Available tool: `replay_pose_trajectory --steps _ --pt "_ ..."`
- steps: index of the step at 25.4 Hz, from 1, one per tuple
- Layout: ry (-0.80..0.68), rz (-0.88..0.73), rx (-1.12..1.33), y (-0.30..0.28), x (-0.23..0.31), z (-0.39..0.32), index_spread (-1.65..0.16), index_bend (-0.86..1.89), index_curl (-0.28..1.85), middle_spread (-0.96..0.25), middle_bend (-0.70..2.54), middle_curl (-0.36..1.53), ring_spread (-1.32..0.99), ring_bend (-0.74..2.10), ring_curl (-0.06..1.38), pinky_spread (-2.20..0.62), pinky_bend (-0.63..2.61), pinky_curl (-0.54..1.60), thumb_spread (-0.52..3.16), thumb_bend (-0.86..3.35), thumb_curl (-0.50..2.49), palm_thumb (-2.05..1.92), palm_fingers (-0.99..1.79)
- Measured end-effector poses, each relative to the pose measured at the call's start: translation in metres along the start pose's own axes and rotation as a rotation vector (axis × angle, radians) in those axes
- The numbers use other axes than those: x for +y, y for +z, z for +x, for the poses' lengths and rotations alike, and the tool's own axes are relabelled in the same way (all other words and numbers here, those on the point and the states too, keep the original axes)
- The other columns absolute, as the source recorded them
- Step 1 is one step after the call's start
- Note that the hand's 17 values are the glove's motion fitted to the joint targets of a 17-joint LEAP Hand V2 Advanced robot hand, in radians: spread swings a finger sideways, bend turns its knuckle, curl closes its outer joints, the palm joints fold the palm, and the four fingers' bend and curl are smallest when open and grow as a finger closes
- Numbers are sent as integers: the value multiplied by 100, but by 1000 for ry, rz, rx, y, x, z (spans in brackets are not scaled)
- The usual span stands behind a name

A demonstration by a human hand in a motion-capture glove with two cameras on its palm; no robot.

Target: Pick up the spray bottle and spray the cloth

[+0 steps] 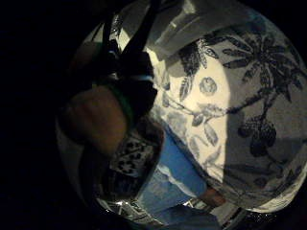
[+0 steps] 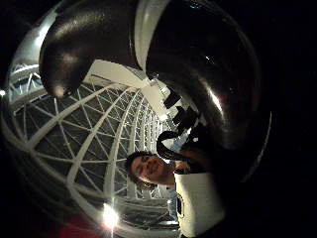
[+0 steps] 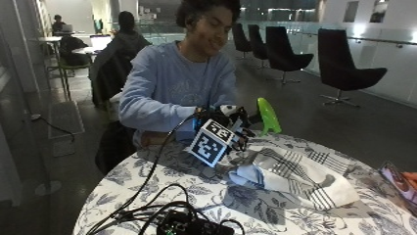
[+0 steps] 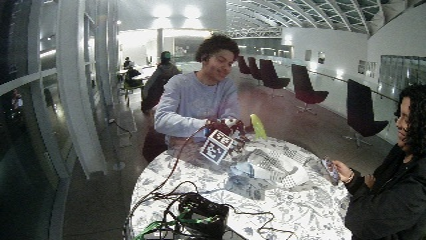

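Grip: our right hand (image 3: 224,125) looks curled round the green spray bottle (image 3: 267,115), raised above the table (image 3: 163,166) | cloth (image 3: 293,178) lies just beside | we should aim the nozzle down at cloth before squeezing.

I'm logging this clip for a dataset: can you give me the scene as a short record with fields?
surface: round table with a floral cover
cloth: white striped cloth, crumpled on the table
bottle: green spray bottle, lifted above the table's far edge
right hand: gloved hand, gripping the bottle beside the cloth
other hand: not visible
stage: bottle picked up; no spray visible
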State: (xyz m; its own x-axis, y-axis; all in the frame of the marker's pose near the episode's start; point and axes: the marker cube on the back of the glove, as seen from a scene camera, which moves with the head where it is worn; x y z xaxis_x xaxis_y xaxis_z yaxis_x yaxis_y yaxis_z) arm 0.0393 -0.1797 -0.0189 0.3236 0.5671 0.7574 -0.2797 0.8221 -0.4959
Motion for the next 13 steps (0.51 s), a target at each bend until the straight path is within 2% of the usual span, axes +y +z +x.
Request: replay_pose_trajectory --steps 8,10,13 --pt "-20 5 6 7 -5 -1 -24 8 19 -2 38 44 9 52 38 34 30 37 101 -2 66 78 81" --pt "-99 34 37 14 -6 -6 -23 8 19 -1 39 44 9 52 38 34 30 37 102 -2 66 78 81" --pt "-310 76 111 32 -10 -20 -23 9 19 -1 39 44 9 52 39 34 30 37 103 -1 66 78 81"
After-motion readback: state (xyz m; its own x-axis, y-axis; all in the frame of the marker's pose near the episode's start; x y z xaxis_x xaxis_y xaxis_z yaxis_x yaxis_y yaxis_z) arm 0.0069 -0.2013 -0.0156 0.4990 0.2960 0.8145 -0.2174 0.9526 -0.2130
